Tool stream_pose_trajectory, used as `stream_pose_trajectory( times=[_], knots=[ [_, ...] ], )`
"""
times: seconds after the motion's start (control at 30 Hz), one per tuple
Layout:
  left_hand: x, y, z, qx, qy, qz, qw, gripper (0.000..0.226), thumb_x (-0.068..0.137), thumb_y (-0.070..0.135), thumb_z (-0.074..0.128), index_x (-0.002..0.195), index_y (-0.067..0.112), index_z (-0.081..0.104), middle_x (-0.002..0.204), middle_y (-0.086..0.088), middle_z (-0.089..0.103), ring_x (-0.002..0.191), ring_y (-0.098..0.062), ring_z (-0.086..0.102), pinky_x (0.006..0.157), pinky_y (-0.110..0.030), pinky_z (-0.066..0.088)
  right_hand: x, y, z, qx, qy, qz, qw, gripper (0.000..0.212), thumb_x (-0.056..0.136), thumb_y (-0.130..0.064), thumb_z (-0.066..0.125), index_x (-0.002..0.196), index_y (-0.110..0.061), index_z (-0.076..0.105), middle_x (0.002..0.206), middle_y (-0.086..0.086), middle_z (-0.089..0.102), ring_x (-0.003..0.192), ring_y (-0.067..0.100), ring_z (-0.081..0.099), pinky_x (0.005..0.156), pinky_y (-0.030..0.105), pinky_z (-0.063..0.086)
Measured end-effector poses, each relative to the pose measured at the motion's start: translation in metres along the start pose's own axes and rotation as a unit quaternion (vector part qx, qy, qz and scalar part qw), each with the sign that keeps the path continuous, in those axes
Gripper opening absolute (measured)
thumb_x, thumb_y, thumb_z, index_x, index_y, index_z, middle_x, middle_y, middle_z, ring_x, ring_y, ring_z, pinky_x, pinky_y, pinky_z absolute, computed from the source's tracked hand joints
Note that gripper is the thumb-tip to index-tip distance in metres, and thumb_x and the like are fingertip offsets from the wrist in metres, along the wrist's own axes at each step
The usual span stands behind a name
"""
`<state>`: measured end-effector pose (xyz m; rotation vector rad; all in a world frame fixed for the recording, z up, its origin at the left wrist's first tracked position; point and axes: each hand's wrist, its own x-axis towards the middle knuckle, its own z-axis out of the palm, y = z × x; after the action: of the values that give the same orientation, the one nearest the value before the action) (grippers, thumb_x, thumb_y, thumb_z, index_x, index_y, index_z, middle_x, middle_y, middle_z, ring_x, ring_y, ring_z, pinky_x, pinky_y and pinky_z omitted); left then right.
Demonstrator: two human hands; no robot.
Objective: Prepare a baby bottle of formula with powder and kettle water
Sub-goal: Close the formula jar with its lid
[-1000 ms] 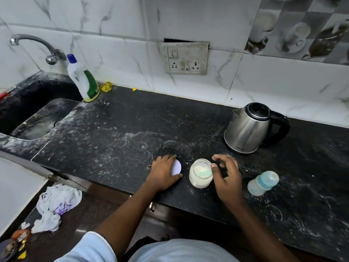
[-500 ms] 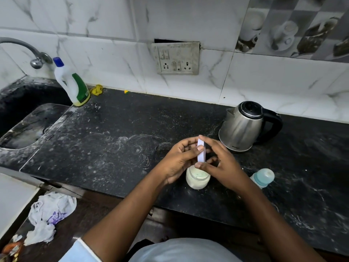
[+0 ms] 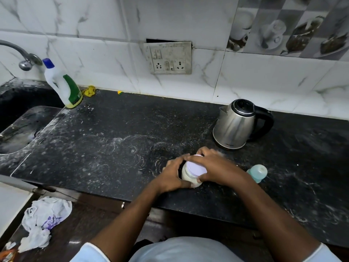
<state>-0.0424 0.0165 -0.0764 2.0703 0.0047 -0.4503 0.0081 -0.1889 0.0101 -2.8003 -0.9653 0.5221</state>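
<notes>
A small clear jar of white powder (image 3: 187, 175) stands near the front edge of the black counter (image 3: 113, 144). Its pale lilac lid (image 3: 196, 167) lies flat on the jar's mouth. My left hand (image 3: 172, 174) wraps the jar's left side. My right hand (image 3: 215, 167) grips the lid's rim from the right. A baby bottle with a teal cap (image 3: 257, 173) lies on its side just right of my right wrist. The steel kettle (image 3: 236, 124) with a black handle stands behind, lid closed.
A sink (image 3: 20, 125) and tap (image 3: 22, 55) are at the left, with a white and green detergent bottle (image 3: 64, 86) beside them. A socket panel (image 3: 169, 58) is on the tiled wall. Crumpled plastic bags (image 3: 43, 220) lie on the floor.
My left hand lifted the lid off the counter, both hands held it upright above the jar, and now it sits flat on the jar with both hands around it.
</notes>
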Motion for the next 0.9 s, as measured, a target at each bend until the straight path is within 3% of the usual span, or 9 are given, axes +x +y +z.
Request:
stream_pose_trajectory(
  times=[0.1,0.23,0.37,0.47,0.53,0.63,0.7,0.8,0.9],
  knots=[
    [0.003,0.003,0.012,-0.06,0.024,0.015,0.998,0.084,0.064,0.034,0.106,0.131,0.056,0.062,0.132,0.014,0.063,0.136,-0.014,0.056,0.119,-0.036,0.047,0.003,-0.004,0.001,-0.004,-0.021,-0.013,1.0,0.08,0.08,-0.029,0.081,0.144,-0.052,0.039,0.133,-0.003,0.04,0.118,0.021,0.043,0.088,0.04,0.049],
    [0.015,-0.014,0.02,-0.094,0.046,0.037,0.994,0.087,0.052,0.052,0.109,0.13,0.046,0.07,0.13,-0.003,0.072,0.128,-0.019,0.067,0.112,-0.047,0.055,0.008,-0.008,0.005,-0.021,-0.027,-0.029,0.999,0.079,0.079,-0.025,0.081,0.143,-0.051,0.043,0.127,-0.002,0.042,0.113,0.021,0.042,0.075,0.032,0.038],
    [0.013,-0.01,0.02,-0.108,0.063,0.069,0.99,0.073,0.061,0.014,0.107,0.126,0.025,0.075,0.119,-0.005,0.08,0.113,-0.016,0.075,0.104,-0.042,0.06,0.006,-0.015,-0.001,-0.013,-0.015,0.034,0.999,0.076,0.074,-0.053,0.081,0.14,-0.036,0.047,0.116,0.003,0.046,0.109,0.027,0.056,0.073,0.036,0.043],
    [0.012,-0.009,0.022,-0.125,0.063,0.074,0.987,0.078,0.063,0.009,0.106,0.133,0.02,0.072,0.12,-0.004,0.081,0.117,-0.027,0.075,0.106,-0.049,0.06,0.008,-0.027,-0.002,-0.081,0.0,0.11,0.991,0.08,0.08,-0.082,0.057,0.127,-0.018,0.053,0.12,0.011,0.063,0.105,0.034,0.067,0.076,0.04,0.048],
    [0.01,-0.009,0.023,-0.128,0.062,0.077,0.987,0.079,0.064,0.012,0.105,0.135,0.021,0.071,0.123,-0.004,0.081,0.119,-0.028,0.075,0.108,-0.05,0.058,0.002,-0.028,-0.006,-0.085,0.007,0.141,0.986,0.084,0.084,-0.088,0.038,0.116,-0.014,0.064,0.116,0.013,0.071,0.106,0.032,0.068,0.081,0.04,0.047],
    [0.011,-0.01,0.023,-0.11,0.067,0.081,0.988,0.079,0.063,0.019,0.105,0.134,0.026,0.072,0.123,-0.001,0.08,0.12,-0.024,0.074,0.11,-0.049,0.057,-0.014,-0.022,-0.018,-0.053,0.003,0.16,0.986,0.077,0.093,-0.08,0.032,0.111,-0.015,0.068,0.117,0.014,0.069,0.111,0.032,0.064,0.086,0.041,0.046],
    [0.015,-0.013,0.023,-0.117,0.069,0.078,0.988,0.079,0.062,0.02,0.106,0.134,0.026,0.072,0.123,0.0,0.081,0.119,-0.023,0.074,0.11,-0.05,0.057,-0.016,-0.021,-0.018,-0.047,0.024,0.129,0.99,0.059,0.095,-0.067,0.049,0.128,-0.02,0.06,0.128,0.012,0.064,0.118,0.032,0.06,0.092,0.043,0.048],
    [0.016,-0.016,0.024,-0.1,0.074,0.07,0.99,0.077,0.06,0.025,0.106,0.13,0.032,0.074,0.122,0.004,0.08,0.121,-0.02,0.072,0.11,-0.05,0.057,-0.01,-0.023,-0.005,0.032,-0.041,0.032,0.998,0.082,0.09,-0.036,0.071,0.157,-0.041,0.024,0.16,0.004,0.034,0.137,0.031,0.041,0.106,0.046,0.045],
    [0.016,-0.019,0.025,-0.103,0.071,0.069,0.99,0.076,0.061,0.026,0.107,0.128,0.037,0.074,0.122,0.004,0.08,0.123,-0.02,0.071,0.111,-0.048,0.056,-0.003,-0.024,0.007,0.006,-0.04,0.031,0.999,0.079,0.087,-0.03,0.074,0.153,-0.042,0.03,0.15,0.006,0.036,0.127,0.033,0.047,0.093,0.044,0.051]
  ],
)
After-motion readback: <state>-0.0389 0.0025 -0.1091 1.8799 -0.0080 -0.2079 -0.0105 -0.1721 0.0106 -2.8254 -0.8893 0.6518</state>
